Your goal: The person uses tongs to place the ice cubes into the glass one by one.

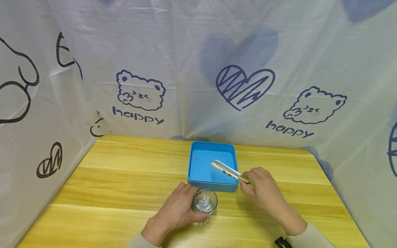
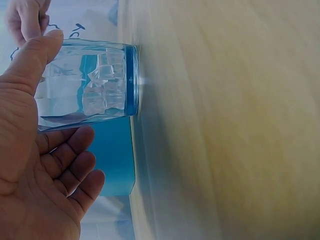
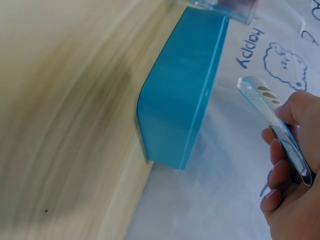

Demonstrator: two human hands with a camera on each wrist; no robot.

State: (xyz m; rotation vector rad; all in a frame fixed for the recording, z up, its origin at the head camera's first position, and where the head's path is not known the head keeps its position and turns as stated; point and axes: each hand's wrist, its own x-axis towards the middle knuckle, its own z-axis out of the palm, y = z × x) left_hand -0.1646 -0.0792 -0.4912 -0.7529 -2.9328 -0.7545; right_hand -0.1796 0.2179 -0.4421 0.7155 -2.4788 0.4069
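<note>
My left hand [image 1: 178,206] grips a clear drinking glass [image 2: 70,107] standing on the table, thumb on one side and fingers on the other. Several clear ice-like cubes [image 2: 105,90] lie at the bottom of the glass. With my right hand [image 1: 265,189] I hold a pair of small white tongs [image 1: 227,170] with gold-coloured markings, their tips over a blue square box [image 1: 214,186]. Whether the tips pinch a clear piece, I cannot tell. Inside the box, one small clear cube [image 1: 195,158] lies near the left wall.
The box sits towards the back of the yellow wood-grain table [image 1: 124,179], just beyond the glass. A white cloth [image 1: 186,51] printed with hearts and bears hangs behind and at the sides. A small black object [image 1: 283,242] shows by the right sleeve.
</note>
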